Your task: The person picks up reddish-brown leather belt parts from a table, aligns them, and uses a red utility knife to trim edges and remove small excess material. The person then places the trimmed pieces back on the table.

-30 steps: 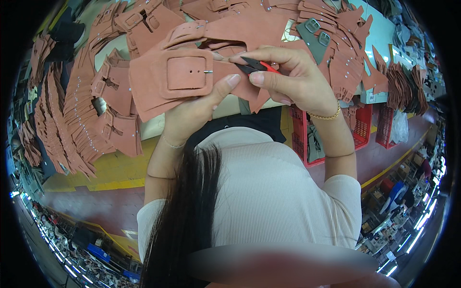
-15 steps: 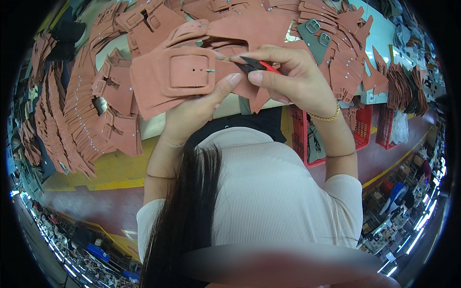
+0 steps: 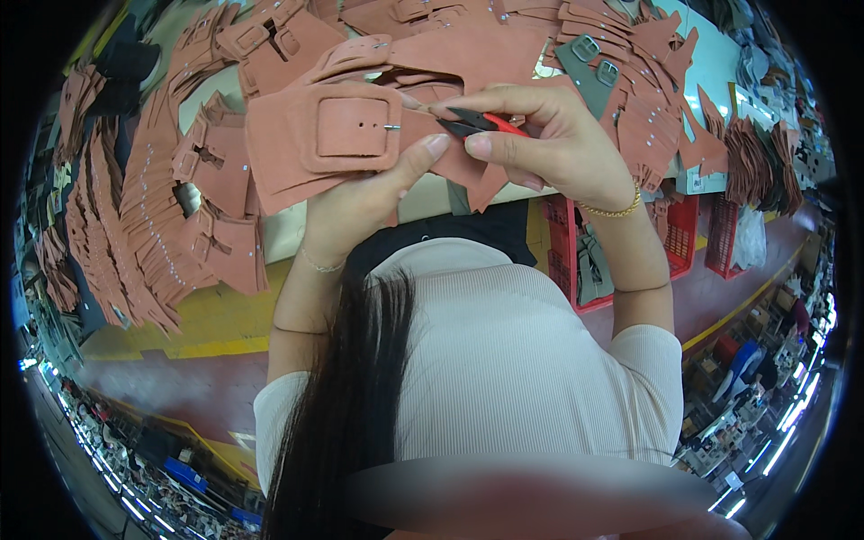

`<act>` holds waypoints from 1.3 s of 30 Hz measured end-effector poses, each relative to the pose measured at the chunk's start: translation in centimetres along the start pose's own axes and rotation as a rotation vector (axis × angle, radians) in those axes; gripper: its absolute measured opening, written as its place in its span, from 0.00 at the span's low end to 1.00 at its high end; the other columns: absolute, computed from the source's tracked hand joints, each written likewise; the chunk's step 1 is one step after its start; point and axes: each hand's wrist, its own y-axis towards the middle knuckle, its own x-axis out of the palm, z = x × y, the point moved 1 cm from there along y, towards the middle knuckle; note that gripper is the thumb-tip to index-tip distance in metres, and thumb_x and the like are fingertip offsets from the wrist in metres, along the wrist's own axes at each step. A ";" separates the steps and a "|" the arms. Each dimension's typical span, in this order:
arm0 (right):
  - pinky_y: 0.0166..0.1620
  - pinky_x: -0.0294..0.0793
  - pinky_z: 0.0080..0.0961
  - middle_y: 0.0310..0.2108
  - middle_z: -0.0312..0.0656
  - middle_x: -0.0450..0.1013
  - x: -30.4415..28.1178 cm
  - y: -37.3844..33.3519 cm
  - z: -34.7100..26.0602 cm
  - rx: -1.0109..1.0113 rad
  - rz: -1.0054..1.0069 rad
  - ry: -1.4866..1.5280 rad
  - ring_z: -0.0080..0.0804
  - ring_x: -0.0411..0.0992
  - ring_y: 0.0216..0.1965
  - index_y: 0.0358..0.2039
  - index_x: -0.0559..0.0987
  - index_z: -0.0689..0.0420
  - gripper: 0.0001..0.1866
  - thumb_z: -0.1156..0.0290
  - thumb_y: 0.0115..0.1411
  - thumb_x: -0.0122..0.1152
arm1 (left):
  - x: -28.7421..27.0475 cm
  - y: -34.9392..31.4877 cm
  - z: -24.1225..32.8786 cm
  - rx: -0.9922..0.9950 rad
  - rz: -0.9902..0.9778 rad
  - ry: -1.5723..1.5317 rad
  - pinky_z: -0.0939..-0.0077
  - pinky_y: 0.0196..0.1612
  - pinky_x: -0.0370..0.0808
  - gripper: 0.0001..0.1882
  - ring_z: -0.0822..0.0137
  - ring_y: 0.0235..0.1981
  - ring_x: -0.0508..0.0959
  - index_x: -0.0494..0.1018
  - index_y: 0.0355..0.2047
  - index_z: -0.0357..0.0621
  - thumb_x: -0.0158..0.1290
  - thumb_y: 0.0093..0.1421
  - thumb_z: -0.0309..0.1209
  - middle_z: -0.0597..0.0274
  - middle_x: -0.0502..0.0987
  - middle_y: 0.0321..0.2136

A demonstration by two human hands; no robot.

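My left hand [image 3: 364, 198] is closed on a salmon-coloured leather strap piece [image 3: 277, 148], thumb on top and fingers under it. On the strap sits a large leather-covered square buckle [image 3: 392, 148], whose metal prong points right, with punched holes beside it. My right hand [image 3: 576, 148] grips small thread snips [image 3: 502, 124] with red handles and dark blades. The blades lie at the strap's upper edge, right of the buckle, close to my left thumb. Thumb and index finger of my right hand meet near the strap; whether they pinch a thread is too small to tell.
Layered salmon leather pieces [image 3: 148, 216] cover the table's left side, and more buckled ones [image 3: 261, 40] lie at the back. A green strap with two buckles [image 3: 589, 81] is at the right. Red crates [image 3: 562, 243] holding pieces stand below the table's right edge.
The strap piece and my left hand have shifted very slightly. The snips have tilted a little in my right hand, and both hands keep their hold.
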 end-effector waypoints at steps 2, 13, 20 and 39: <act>0.17 0.59 0.10 0.21 0.29 0.70 0.2 0.1 0.3 -0.005 0.021 0.030 0.10 0.61 0.15 0.49 0.76 0.58 0.17 0.71 0.59 0.60 | 0.0 0.1 -0.1 0.008 -0.009 0.006 0.78 0.42 0.75 0.19 0.72 0.37 0.76 0.69 0.41 0.38 0.62 0.50 0.21 0.59 0.76 0.35; 0.14 0.50 0.12 0.21 0.30 0.68 0.3 -0.1 0.1 0.033 0.044 0.031 0.10 0.55 0.12 0.48 0.77 0.59 0.18 0.73 0.57 0.62 | -0.1 0.4 -0.1 0.012 -0.012 -0.106 0.79 0.42 0.75 0.18 0.72 0.37 0.76 0.69 0.41 0.38 0.62 0.50 0.21 0.60 0.77 0.35; 0.19 0.57 0.10 0.20 0.28 0.68 0.3 0.3 0.7 0.004 0.024 0.077 0.10 0.58 0.16 0.50 0.76 0.58 0.17 0.72 0.59 0.59 | -0.2 0.3 -0.5 -0.041 -0.050 -0.025 0.80 0.40 0.72 0.17 0.75 0.37 0.73 0.71 0.42 0.38 0.61 0.54 0.29 0.65 0.74 0.35; 0.16 0.54 0.10 0.25 0.31 0.71 0.2 -0.9 0.1 -0.052 0.106 0.060 0.10 0.55 0.12 0.52 0.74 0.59 0.20 0.74 0.58 0.58 | -0.1 0.5 -0.6 0.014 0.011 -0.168 0.81 0.37 0.73 0.24 0.75 0.37 0.75 0.66 0.48 0.36 0.62 0.52 0.25 0.60 0.75 0.39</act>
